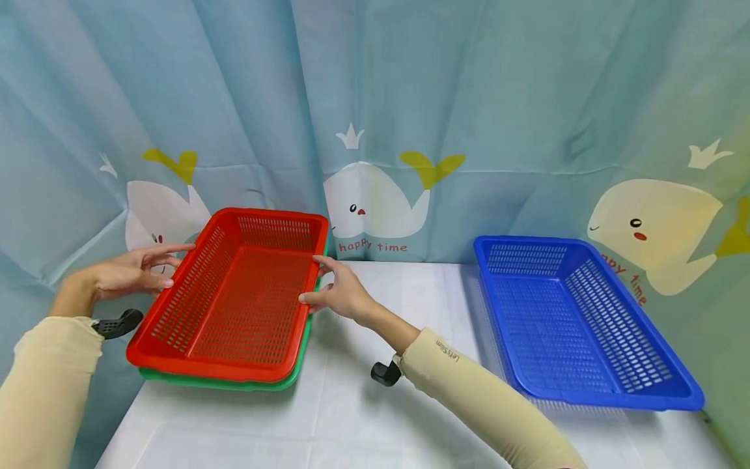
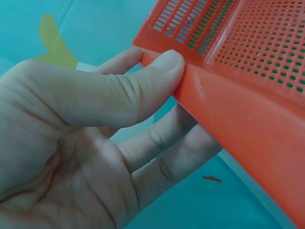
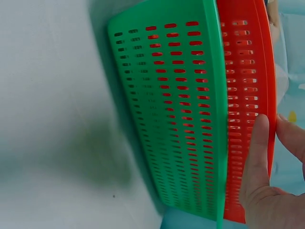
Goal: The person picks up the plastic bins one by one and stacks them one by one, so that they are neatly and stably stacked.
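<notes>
Red basket (image 1: 252, 306), left of the frame: left hand (image 1: 125, 273) and right hand (image 1: 344, 291) pinch its rim (image 1: 211, 370); level hands should keep it steady.

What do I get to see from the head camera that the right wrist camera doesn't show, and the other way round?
Only the head view shows the blue basket and the inside floor of the red basket.

Only the right wrist view shows the slotted side of the green basket, with red visible through some slots.

Both share the red basket, the green basket's rim, the right hand pinching the red rim, and part of the white tabletop.
</notes>
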Demonstrator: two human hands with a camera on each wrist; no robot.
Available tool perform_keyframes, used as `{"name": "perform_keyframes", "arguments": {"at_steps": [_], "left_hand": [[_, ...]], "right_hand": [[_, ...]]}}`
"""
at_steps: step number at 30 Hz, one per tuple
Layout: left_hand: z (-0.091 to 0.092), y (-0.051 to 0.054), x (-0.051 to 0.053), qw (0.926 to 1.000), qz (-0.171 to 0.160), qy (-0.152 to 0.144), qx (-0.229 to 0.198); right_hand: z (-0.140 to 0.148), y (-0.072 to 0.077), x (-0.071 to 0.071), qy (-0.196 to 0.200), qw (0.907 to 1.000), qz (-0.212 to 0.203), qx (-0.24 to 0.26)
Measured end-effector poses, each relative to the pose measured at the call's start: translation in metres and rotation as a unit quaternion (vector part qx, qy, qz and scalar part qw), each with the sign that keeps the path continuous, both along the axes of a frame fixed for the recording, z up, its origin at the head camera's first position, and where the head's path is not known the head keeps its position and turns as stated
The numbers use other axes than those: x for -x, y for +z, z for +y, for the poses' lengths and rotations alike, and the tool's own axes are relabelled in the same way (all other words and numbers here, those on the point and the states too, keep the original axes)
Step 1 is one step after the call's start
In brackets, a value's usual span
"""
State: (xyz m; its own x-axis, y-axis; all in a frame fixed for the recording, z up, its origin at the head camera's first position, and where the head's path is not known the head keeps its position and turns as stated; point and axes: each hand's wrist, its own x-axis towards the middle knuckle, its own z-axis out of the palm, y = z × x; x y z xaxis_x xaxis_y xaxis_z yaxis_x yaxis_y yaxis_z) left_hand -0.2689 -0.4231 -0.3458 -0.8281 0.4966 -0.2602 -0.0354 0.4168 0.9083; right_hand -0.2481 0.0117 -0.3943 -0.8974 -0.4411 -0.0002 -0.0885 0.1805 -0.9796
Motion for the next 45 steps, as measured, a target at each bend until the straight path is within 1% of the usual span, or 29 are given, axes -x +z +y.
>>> {"name": "perform_keyframes", "arguments": {"at_steps": [8,15,20,25,31,39,45], "left_hand": [[0.001,-0.008,0.002,0.9997,-0.008,0.005,0.025],[-0.001,-0.016,0.001,0.9996,-0.01,-0.011,0.023],[0.0,-0.019,0.0,0.9997,-0.014,-0.016,0.015],[0.001,-0.02,0.0,0.9997,-0.02,-0.01,0.012],[0.002,-0.021,0.0,0.9997,-0.019,-0.009,0.014],[0.004,-0.021,-0.001,0.9995,-0.023,-0.02,0.005],[0.004,-0.02,-0.001,0.9993,-0.022,-0.029,-0.003]], "right_hand": [[-0.001,-0.006,-0.002,-0.003,0.9999,-0.011,-0.007],[-0.003,-0.011,-0.001,-0.005,0.9996,-0.021,-0.016],[-0.004,-0.013,-0.002,-0.009,0.9995,-0.022,-0.022],[-0.004,-0.015,-0.001,-0.01,0.9994,-0.023,-0.026],[-0.004,-0.015,-0.001,-0.008,0.9994,-0.026,-0.02],[-0.004,-0.016,-0.001,-0.006,0.9993,-0.029,-0.021],[-0.004,-0.016,0.0,-0.006,0.9993,-0.032,-0.02]]}}
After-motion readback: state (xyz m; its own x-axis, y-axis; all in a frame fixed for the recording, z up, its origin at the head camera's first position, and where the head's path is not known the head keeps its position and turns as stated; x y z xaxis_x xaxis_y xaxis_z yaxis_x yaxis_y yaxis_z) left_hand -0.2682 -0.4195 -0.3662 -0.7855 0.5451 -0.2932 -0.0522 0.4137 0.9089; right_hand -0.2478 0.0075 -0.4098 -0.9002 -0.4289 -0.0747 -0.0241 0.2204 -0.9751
